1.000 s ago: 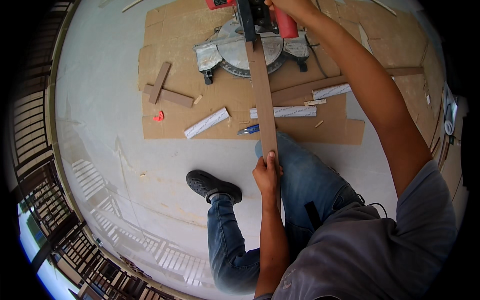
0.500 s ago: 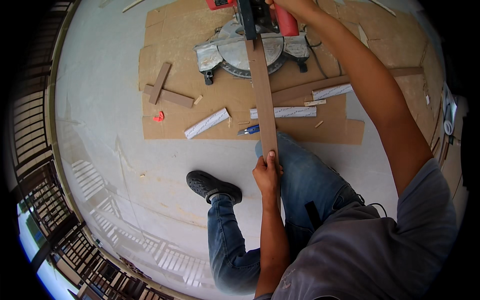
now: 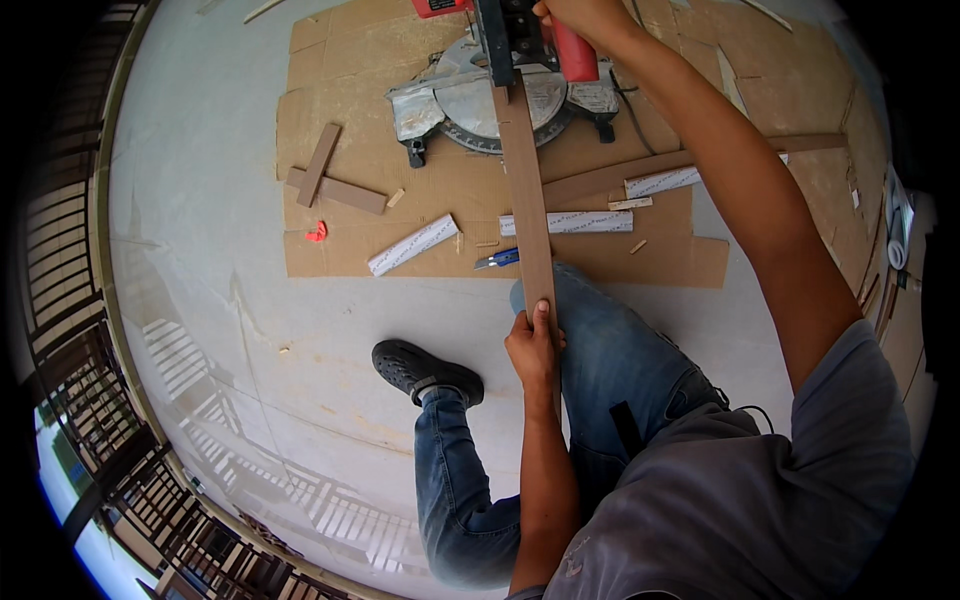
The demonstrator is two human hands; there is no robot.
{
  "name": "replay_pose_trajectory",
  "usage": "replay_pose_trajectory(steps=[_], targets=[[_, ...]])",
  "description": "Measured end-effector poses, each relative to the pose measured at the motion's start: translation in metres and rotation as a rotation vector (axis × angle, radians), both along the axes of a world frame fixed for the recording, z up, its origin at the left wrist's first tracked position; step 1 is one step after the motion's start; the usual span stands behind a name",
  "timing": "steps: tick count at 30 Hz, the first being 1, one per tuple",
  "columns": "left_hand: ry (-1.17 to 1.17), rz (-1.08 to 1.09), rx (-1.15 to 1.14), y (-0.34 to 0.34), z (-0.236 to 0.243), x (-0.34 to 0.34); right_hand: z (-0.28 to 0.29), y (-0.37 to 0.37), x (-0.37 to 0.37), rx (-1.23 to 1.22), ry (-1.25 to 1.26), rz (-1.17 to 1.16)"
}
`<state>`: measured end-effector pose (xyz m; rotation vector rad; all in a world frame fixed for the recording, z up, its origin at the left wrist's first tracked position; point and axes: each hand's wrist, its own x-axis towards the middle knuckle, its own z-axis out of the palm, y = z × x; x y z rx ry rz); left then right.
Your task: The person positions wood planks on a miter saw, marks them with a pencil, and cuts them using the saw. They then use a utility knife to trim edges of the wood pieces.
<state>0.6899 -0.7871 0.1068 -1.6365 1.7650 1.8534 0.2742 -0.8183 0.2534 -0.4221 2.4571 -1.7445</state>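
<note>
A long brown board point(image 3: 526, 190) runs from beside my knee up onto the round table of a miter saw point(image 3: 466, 108). My left hand point(image 3: 534, 343) is closed around the near part of this board, thumb on top. At the top edge, my right hand point(image 3: 580, 18) is closed on the saw's handle beside its red housing point(image 3: 573, 50); the picture's edge cuts off part of the saw. The saw head hangs low over the board's far end, and the blade's contact with it is hidden.
Cardboard point(image 3: 250, 250) lies under the saw. On it are two short crossed boards point(image 3: 320, 165), white-wrapped pieces point(image 3: 413, 245), a blue utility knife point(image 3: 497, 259), a red scrap point(image 3: 317, 232) and another long brown board point(image 3: 610, 179). A railing point(image 3: 80, 330) stands at the left.
My right hand and the saw's red housing have shifted slightly down and to the right. The board and my left hand are nearly unmoved.
</note>
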Motion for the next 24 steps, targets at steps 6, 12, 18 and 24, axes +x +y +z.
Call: replay_pose_trajectory(steps=[6, 12, 18, 24], targets=[[-0.012, 0.011, 0.026, -0.0006, -0.0002, -0.0007, -0.0018, -0.0005, 0.0011, -0.002, 0.003, -0.011], [-0.015, 0.005, 0.025, -0.0013, -0.0014, -0.0012, -0.0031, 0.0001, 0.0059, -0.018, 0.003, -0.013], [-0.014, -0.009, -0.003, -0.0008, -0.0032, -0.0015, -0.0047, 0.0011, 0.0083, -0.016, -0.011, -0.014], [-0.001, -0.006, -0.004, -0.0005, -0.0008, -0.0027, -0.0083, 0.0025, 0.0103, 0.001, 0.007, -0.019]])
